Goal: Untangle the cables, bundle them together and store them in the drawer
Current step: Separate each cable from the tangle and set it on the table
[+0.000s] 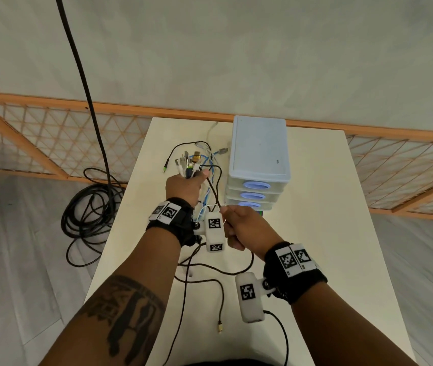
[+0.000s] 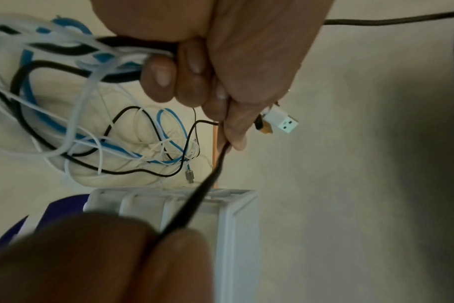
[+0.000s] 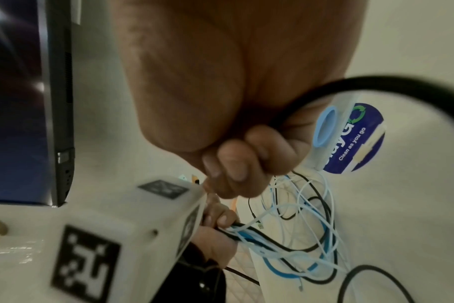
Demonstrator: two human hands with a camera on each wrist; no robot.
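Note:
My left hand (image 1: 193, 180) grips a bundle of white, blue and black cables (image 1: 204, 165) in a fist, their plugs (image 1: 189, 161) sticking up above it. A dark braided cable (image 1: 214, 191) runs taut from that fist to my right hand (image 1: 226, 215), which pinches it. Its slack loops over the table to a gold plug (image 1: 220, 329). In the left wrist view my curled fingers (image 2: 192, 82) hold the cables, and the dark cable (image 2: 208, 184) slants down. The right wrist view shows my fingers (image 3: 236, 166) curled round the dark cable (image 3: 285, 112). The three-drawer unit (image 1: 258, 151) stands just right, its drawers closed.
The white table (image 1: 328, 233) has free room right of the drawer unit. Loose cable loops (image 2: 143, 147) lie on it by the unit's left side. A thick black cable (image 1: 88, 207) is coiled on the floor at the left. A wooden lattice fence (image 1: 38, 143) runs behind.

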